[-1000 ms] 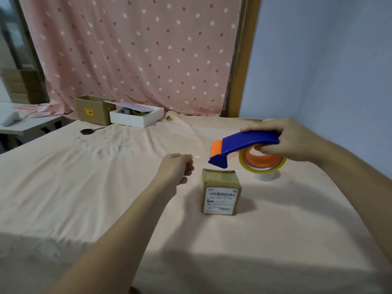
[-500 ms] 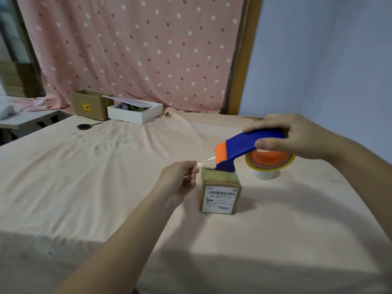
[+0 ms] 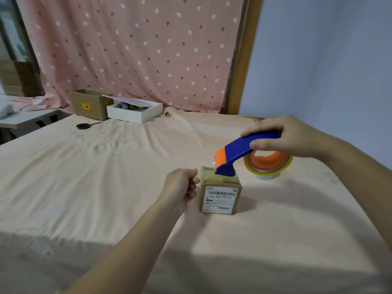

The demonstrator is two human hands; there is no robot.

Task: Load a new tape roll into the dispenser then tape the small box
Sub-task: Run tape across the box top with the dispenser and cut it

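Note:
A small brown box (image 3: 220,194) with a barcode label stands upright on the peach cloth. My right hand (image 3: 290,137) grips the blue and orange tape dispenser (image 3: 241,152), whose tip rests on the box top. A clear tape roll (image 3: 268,164) sits on the dispenser's orange hub. My left hand (image 3: 182,185) is pinched at the box's upper left edge, holding the free end of the clear tape (image 3: 209,167), which is barely visible.
At the back left stand an open brown carton (image 3: 89,103) and a white box (image 3: 135,113) with a loose lid. Black scissors (image 3: 84,125) lie in front of them. A blue wall rises on the right.
The dispenser came down from above the box onto its top. My left hand moved right and down to the box's left edge with the tape end.

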